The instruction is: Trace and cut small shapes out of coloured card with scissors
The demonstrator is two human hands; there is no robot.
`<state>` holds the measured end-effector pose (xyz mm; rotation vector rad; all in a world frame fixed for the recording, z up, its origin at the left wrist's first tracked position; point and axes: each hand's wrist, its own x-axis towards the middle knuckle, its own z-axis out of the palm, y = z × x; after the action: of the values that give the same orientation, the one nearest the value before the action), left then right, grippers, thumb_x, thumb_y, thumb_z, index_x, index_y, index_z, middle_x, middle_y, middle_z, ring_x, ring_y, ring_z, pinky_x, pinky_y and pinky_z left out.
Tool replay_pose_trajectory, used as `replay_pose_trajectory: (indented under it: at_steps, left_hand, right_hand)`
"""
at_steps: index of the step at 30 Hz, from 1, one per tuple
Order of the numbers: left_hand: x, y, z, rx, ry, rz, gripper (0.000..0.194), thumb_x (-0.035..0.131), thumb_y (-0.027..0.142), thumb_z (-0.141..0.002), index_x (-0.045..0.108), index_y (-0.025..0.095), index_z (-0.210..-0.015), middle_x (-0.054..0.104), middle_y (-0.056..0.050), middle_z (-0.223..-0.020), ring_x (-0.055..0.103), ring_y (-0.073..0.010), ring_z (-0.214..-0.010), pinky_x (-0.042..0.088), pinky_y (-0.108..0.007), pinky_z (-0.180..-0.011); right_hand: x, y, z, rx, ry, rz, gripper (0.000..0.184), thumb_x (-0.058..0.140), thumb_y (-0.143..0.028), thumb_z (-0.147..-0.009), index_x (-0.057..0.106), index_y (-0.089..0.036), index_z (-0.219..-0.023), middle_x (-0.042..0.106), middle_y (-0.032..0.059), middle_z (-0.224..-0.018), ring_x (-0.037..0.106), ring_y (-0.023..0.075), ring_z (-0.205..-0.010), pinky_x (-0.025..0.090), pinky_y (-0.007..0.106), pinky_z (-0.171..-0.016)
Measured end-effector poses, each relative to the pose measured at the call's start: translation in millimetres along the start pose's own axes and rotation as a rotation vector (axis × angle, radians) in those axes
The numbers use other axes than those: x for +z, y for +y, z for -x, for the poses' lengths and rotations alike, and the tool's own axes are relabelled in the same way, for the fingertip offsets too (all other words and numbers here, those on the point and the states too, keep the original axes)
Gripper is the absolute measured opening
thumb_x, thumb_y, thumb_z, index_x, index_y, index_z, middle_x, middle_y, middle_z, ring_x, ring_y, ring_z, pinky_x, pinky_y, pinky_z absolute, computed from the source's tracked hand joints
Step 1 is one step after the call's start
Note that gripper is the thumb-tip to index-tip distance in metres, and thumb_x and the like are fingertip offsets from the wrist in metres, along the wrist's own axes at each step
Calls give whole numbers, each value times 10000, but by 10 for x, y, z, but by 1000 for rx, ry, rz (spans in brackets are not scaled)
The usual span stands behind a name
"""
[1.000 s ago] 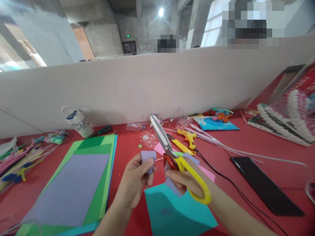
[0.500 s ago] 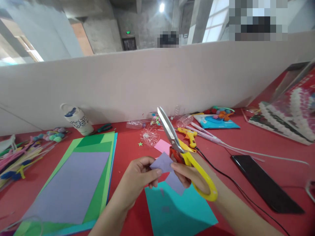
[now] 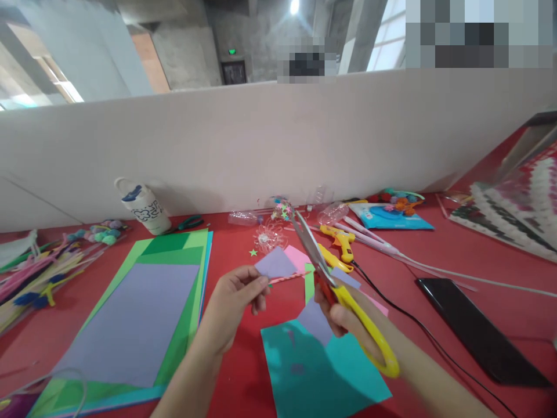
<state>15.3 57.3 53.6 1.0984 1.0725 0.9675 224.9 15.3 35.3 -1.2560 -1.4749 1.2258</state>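
My left hand pinches a small folded piece of purple paper at its lower left corner, thumb on top. Yellow-handled scissors rest in my right hand, their metal blades pointing up and away to the left, apart from the purple paper. Below the right hand a purple paper scrap overlaps a teal sheet on the red table. Behind the hands lie a pink paper piece and a thin pink-and-white twisted strip.
At the left lies a stack of coloured sheets beside a white bottle. A yellow glue gun with its black cord and a black phone are on the right. A white partition stands behind the table.
My right hand has let go of the purple paper and drawn away to the right with the scissors. The left hand now holds the paper alone, shifted slightly left and up.
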Motion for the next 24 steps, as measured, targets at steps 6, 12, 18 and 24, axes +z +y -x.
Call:
replay_pose_trajectory:
  at_steps: [6,12,18,24]
  left_hand:
    - [-200,203,-100,61,51,-44,178,662,282,-736,582,150,-646,614,11,-567,511,-59,-450,353,-167,-435]
    - [-225,192,-144,84,134,-21,181,640,254,-729,534,166,-611,592,36,-553,482,-46,-429,344,-160,-423]
    - [-218,154,-172,32,-52,-196,144,633,243,-739,576,167,-631,556,48,-497,481,-59,-437,387,-179,-473]
    - [-93,121,-127,-44,-145,-274,93,618,208,-727,628,156,-651,536,50,-495,477,-56,-435,369,-177,-464]
  right_hand:
    - [-49,341,27,277,-230,89,239,633,-394,-686,488,-207,-724,428,-53,-539,375,100,-447,302,216,-400]
    - [-27,548,57,287,-293,144,341,656,-470,-717,438,-208,-713,399,-63,-578,377,87,-486,298,191,-418]
    - [-78,343,116,141,-438,109,558,443,-767,-742,376,-213,-734,337,-64,-596,355,90,-495,307,197,-429]
    - [33,289,180,166,-404,27,571,453,-783,-735,377,-216,-746,301,-72,-606,290,84,-494,266,205,-436]
